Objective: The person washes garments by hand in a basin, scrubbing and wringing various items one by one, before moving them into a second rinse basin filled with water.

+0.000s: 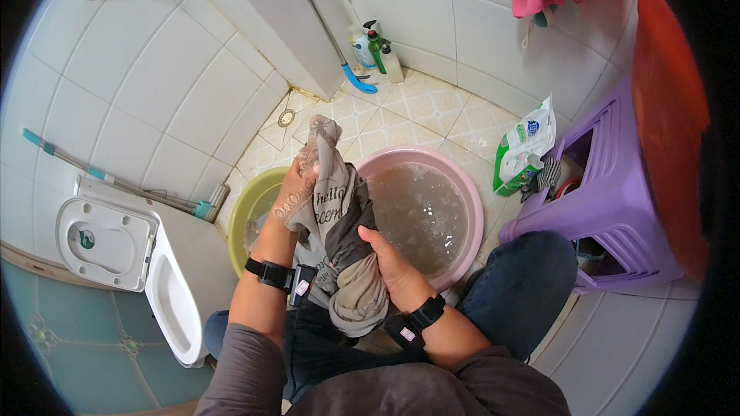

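A wet, bunched grey garment (335,200) with dark printed lettering hangs between my hands, over the inner rims of two basins. My left hand (298,185), streaked with suds, is closed round its upper part. Lower down, my right hand (391,266) grips the twisted side, thumb on top and fingers mostly hidden by cloth. The garment's lower end droops in a beige and grey bundle above my lap. To the right is a pink basin (479,212) of murky, foamy water. A yellow-green basin (245,204) lies partly behind my left forearm, its contents mostly hidden.
A white toilet (173,300) with its lid raised stands at left. At right are a purple plastic stool (617,192) and a green-and-white package (524,150). Several pump bottles (375,50) and a blue-ended pole (358,81) are by the far wall, near a floor drain (286,117).
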Tool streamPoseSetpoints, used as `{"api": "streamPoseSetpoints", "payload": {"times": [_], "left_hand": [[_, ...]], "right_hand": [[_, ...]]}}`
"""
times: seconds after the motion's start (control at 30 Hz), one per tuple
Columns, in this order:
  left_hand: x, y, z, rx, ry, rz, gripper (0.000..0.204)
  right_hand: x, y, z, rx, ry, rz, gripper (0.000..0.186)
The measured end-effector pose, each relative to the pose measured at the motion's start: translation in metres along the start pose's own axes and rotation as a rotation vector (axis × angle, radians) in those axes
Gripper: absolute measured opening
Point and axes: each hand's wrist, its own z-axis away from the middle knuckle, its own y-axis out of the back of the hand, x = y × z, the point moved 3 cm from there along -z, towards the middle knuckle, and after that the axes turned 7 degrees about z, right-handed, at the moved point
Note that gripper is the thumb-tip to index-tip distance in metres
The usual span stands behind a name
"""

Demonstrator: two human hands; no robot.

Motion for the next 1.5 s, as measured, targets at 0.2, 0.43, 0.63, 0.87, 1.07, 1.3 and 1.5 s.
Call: {"api": "streamPoseSetpoints", "payload": {"times": [0.2, 0.43, 0.63, 0.87, 1.07, 1.3, 1.5], "left_hand": [[0.049, -0.06, 0.005, 0.01, 0.123, -0.189, 0.042], [0.033, -0.072, -0.008, -0.055, 0.05, -0.703, 0.052], [0.05, -0.13, 0.005, -0.114, 0.027, -1.177, 0.045], [0.039, -0.154, 0.013, -0.171, -0.053, -1.382, 0.041], [0.033, -0.153, 0.016, -0.186, -0.081, -1.422, 0.042], [0.042, -0.141, 0.016, -0.124, 0.034, -1.3, 0.049], [0.047, -0.118, 0.014, -0.268, 0.06, -0.978, 0.062]], "right_hand": [[-0.009, 0.003, -0.003, 0.072, 0.152, 0.203, 0.054], [-0.008, -0.009, -0.003, 0.121, 0.29, 0.409, 0.051], [-0.009, -0.002, -0.004, 0.249, 0.393, 0.538, 0.047], [0.006, 0.022, -0.019, 0.421, 0.444, 0.601, 0.045], [0.01, 0.026, -0.02, 0.478, 0.374, 0.653, 0.054], [0.01, 0.032, -0.027, 0.49, 0.623, 0.679, 0.077], [-0.012, 0.017, -0.006, 0.434, 0.634, 0.667, 0.056]]}}
